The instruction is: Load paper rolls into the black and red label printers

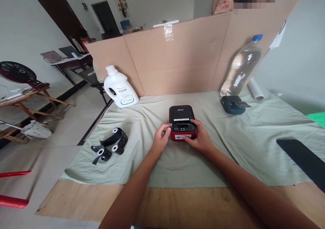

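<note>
Both hands clasp the small red-and-black printer [182, 123] mid-counter on the green cloth [157, 161]: left hand [160, 140] grip pinching its left edge, right hand [199, 139] grip wrapped round the front right corner. Risk: loose cloth bunches and the printer skids; a squeeze could hit the buttons.

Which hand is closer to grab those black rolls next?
Probably the left hand. It grips the left side of the red and black printer, and the black rolls lie on the cloth off to its left. The right hand would have to cross over.
</note>
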Available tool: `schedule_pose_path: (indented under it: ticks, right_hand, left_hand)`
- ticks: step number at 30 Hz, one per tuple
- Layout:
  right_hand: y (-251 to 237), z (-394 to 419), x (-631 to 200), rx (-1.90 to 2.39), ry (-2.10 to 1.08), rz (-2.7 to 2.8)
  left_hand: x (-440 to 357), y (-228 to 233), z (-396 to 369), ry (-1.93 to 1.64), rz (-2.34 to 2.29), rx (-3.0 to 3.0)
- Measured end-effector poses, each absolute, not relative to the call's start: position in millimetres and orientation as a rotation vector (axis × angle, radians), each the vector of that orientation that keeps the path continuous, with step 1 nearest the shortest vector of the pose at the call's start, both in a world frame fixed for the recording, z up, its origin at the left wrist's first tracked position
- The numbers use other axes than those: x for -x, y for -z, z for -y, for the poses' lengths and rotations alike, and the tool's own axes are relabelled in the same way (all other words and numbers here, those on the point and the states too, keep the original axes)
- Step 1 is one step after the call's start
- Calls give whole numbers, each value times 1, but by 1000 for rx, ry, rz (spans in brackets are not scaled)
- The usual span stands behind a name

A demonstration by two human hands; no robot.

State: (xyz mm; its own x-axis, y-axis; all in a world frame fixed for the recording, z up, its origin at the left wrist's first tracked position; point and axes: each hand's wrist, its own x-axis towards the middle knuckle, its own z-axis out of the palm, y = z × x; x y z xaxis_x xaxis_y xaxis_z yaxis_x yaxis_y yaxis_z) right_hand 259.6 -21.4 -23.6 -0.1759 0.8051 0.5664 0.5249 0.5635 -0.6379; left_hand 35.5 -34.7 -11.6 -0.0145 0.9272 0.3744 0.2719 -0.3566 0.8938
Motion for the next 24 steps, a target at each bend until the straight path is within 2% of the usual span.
schedule_pose_path:
  ticks: [24]
  right_hand:
    - [27,21,-259,1057,-398,1842]
  left_hand:
    - [-34,25,49,-1268,-1239,-1616]
